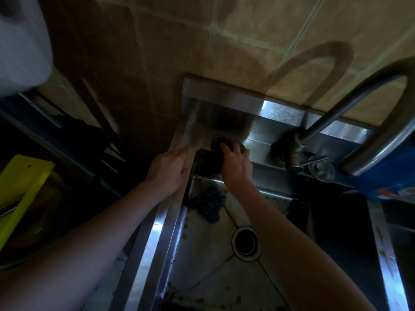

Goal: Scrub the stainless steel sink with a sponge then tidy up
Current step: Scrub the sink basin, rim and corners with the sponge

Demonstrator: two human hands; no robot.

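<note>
1. The sink (pixel 165 223) is open to view, with the drain (pixel 246 243) taken as reference.
2. The right grip (pixel 235 163) is at the basin's far-left corner, beyond the drain. Its fingers are curled over a dark pad, judged to be the sponge (pixel 215 144). The pad's outline is dim, so its long axis cannot be told.
3. The left grip (pixel 167 169) lies flat with fingers straight on the sink's rim, left of and beyond the drain. It holds nothing.
4. Governing relation: the sponge sits under the right fingertips against the far wall, and the forearm passes just right of the drain. In my judgement the next stroke must draw back toward the drain, where the floor looks unscrubbed.
5. Basin contents: a dark mesh scourer (pixel 208 205) lies by the left wall, between the right grip and the drain. Yellowish specks lie on the floor around and nearer than the drain.
6. The faucet (pixel 336 122) stands beyond and right of the drain, with a blue container (pixel 386 182) just beside its base.
</note>
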